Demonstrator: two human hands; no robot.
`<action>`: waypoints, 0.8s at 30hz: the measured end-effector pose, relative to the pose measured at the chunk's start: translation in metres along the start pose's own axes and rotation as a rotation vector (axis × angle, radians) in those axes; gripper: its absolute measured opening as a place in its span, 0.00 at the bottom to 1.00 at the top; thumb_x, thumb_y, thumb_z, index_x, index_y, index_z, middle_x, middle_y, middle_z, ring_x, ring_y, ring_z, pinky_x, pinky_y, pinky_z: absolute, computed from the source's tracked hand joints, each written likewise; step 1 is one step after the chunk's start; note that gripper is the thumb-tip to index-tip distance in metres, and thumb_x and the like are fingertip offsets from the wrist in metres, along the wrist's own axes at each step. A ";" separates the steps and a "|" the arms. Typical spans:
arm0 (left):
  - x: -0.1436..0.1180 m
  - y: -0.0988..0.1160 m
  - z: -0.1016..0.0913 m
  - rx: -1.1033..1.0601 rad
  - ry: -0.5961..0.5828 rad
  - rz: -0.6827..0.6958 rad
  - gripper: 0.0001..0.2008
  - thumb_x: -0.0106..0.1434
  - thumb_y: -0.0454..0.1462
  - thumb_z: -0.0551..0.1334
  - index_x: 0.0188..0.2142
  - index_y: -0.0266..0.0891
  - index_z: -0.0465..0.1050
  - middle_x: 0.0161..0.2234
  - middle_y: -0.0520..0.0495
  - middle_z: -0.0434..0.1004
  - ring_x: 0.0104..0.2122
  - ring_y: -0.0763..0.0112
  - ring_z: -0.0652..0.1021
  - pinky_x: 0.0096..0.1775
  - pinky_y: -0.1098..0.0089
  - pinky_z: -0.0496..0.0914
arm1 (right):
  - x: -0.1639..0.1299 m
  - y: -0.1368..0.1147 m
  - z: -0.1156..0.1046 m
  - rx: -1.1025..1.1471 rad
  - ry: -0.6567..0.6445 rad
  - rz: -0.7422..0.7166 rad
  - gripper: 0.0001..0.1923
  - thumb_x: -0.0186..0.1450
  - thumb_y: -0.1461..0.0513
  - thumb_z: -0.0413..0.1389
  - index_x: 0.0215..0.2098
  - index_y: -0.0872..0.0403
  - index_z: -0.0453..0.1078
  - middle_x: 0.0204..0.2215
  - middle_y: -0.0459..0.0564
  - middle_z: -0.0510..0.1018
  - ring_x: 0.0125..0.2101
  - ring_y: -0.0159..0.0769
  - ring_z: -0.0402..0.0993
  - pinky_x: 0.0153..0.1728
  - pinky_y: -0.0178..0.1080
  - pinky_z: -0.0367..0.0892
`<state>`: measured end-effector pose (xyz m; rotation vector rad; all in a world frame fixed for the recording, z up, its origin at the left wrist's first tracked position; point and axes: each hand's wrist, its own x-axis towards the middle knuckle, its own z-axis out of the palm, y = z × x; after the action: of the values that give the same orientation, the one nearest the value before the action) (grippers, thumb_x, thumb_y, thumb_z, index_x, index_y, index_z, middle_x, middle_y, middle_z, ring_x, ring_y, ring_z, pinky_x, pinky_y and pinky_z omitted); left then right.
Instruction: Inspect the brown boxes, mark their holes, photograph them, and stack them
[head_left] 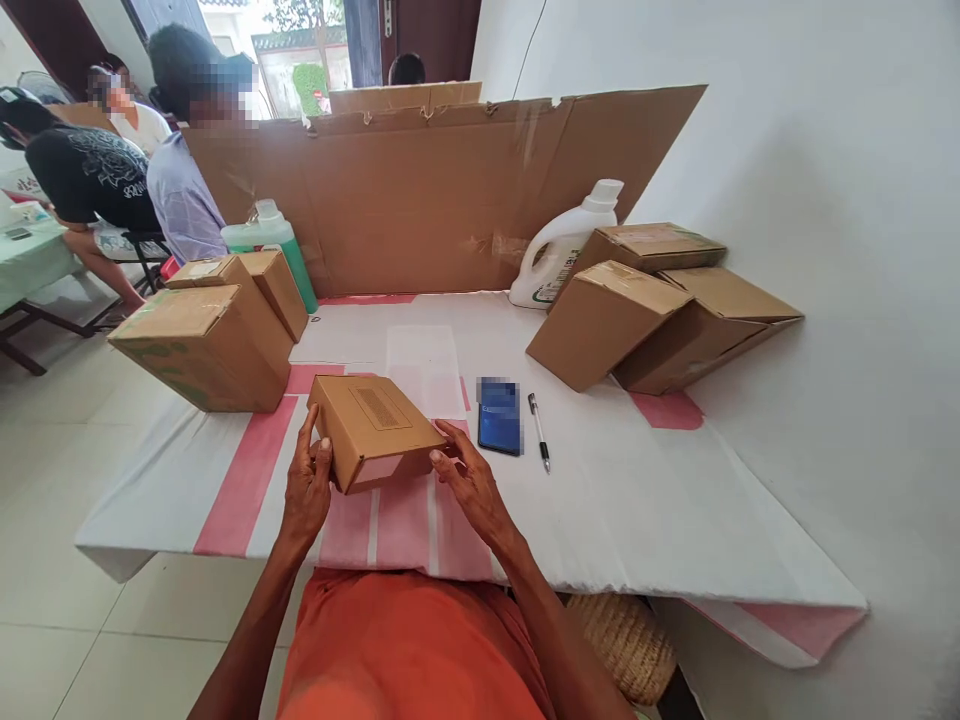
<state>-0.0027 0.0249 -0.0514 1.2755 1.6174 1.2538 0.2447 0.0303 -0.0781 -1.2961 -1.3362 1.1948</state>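
Observation:
A small brown cardboard box (pixel 382 420), tilted, is held between my two hands over the near part of the table. Fine dark print fills a rectangle on its top, and a pale label shows on its near side. My left hand (pixel 309 470) grips the box's left side, thumb at the near corner and fingers along the edge. At the right corner, my right hand (pixel 469 475) closes on the box with thumb and fingertips. Just right of that hand lie a smartphone (pixel 499 418) and a pen (pixel 539 433).
Cardboard boxes (pixel 195 340) stand at the left, before a green jug (pixel 289 260). More boxes (pixel 607 320) lean at the right beside a white jug (pixel 570 240). A cardboard panel (pixel 420 200) closes off the back of the cloth-covered table (pixel 637 510). Other people sit beyond, at the left.

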 end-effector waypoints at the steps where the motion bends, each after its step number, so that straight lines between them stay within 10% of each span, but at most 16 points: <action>1: -0.002 0.008 -0.002 0.007 -0.011 0.006 0.44 0.70 0.67 0.56 0.74 0.42 0.61 0.41 0.42 0.83 0.37 0.60 0.83 0.34 0.65 0.78 | -0.004 -0.006 -0.003 -0.011 -0.005 -0.030 0.40 0.70 0.38 0.58 0.71 0.50 0.67 0.59 0.59 0.77 0.45 0.45 0.77 0.43 0.46 0.75; 6: -0.013 0.046 -0.009 -0.087 -0.161 -0.002 0.45 0.73 0.65 0.52 0.70 0.31 0.64 0.27 0.48 0.79 0.20 0.66 0.78 0.24 0.67 0.74 | -0.007 -0.034 -0.019 -0.142 0.035 -0.204 0.40 0.68 0.36 0.59 0.69 0.47 0.68 0.54 0.57 0.76 0.40 0.44 0.74 0.42 0.46 0.75; 13: -0.002 0.052 0.005 -0.045 -0.187 0.080 0.39 0.75 0.63 0.51 0.63 0.31 0.71 0.29 0.48 0.81 0.22 0.69 0.79 0.25 0.69 0.73 | 0.025 -0.026 0.003 -0.042 0.150 -0.248 0.55 0.52 0.36 0.74 0.68 0.48 0.63 0.64 0.61 0.68 0.64 0.56 0.69 0.59 0.56 0.75; 24: 0.028 0.039 -0.019 0.363 -0.167 0.185 0.28 0.73 0.58 0.57 0.39 0.38 0.84 0.22 0.53 0.68 0.23 0.72 0.68 0.29 0.69 0.64 | 0.059 -0.024 0.005 0.245 0.079 -0.052 0.36 0.58 0.40 0.72 0.56 0.50 0.76 0.51 0.57 0.86 0.51 0.53 0.83 0.50 0.51 0.80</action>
<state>-0.0171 0.0491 -0.0072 1.7391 1.6843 0.9529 0.2342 0.0889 -0.0565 -1.1153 -1.1221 1.2168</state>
